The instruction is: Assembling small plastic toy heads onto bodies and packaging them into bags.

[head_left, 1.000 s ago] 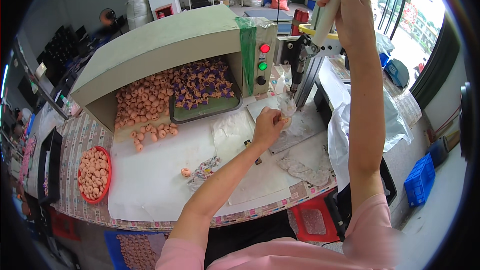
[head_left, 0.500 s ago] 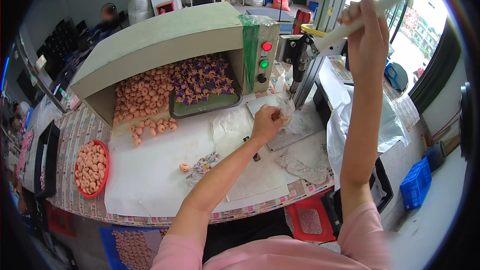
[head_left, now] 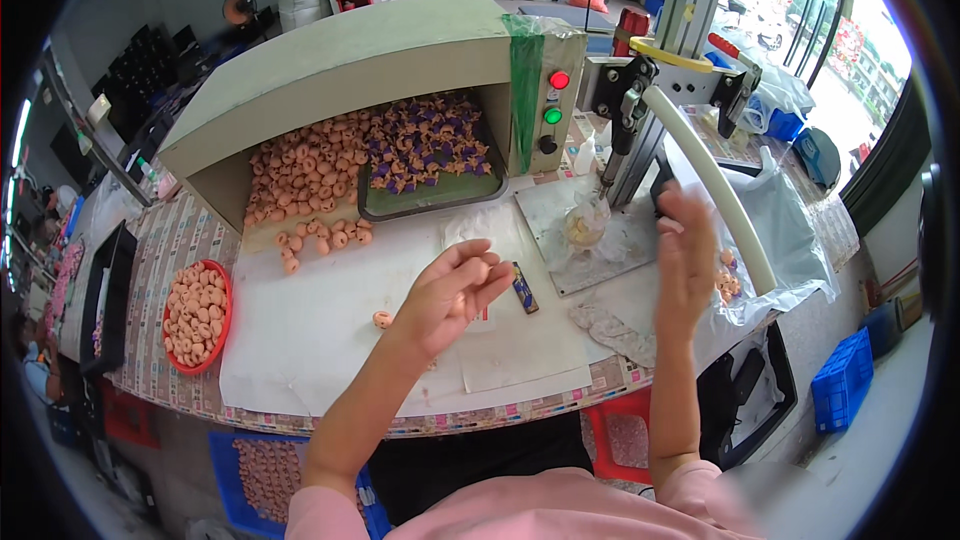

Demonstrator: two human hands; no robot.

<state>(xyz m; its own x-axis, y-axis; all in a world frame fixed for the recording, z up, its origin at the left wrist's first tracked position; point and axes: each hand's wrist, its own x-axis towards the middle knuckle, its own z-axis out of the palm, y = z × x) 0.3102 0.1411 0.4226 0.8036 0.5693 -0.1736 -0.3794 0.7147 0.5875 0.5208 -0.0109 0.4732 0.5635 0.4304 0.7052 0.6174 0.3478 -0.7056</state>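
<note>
My left hand [head_left: 455, 298] is raised over the white-covered table, palm up. Its fingers curl around something small and peach-coloured that I cannot make out. To the right, my right hand [head_left: 684, 260] is blurred, with its fingers stretched upward and nothing visible in them. Beside it the long white lever handle [head_left: 715, 175] of a toggle press slants down. The press's dark plunger [head_left: 618, 145] stands above a plastic-wrapped holder [head_left: 584, 226] on a metal plate [head_left: 545, 240]. A small round peach doll head [head_left: 382, 320] lies left of my left hand.
A beige tunnel-shaped machine [head_left: 340, 55] shelters a heap of peach heads [head_left: 305, 170] and a dark tray [head_left: 440, 205] of purple-and-peach pieces. A red basket [head_left: 228, 325] of peach parts stands at left. Silvery sheeting [head_left: 790, 230] lines a container at right, with several pieces inside.
My right hand has let go of the lever handle and dropped; the handle has swung down. My left hand has drawn back from the plastic-wrapped holder toward me. The view has shifted slightly.
</note>
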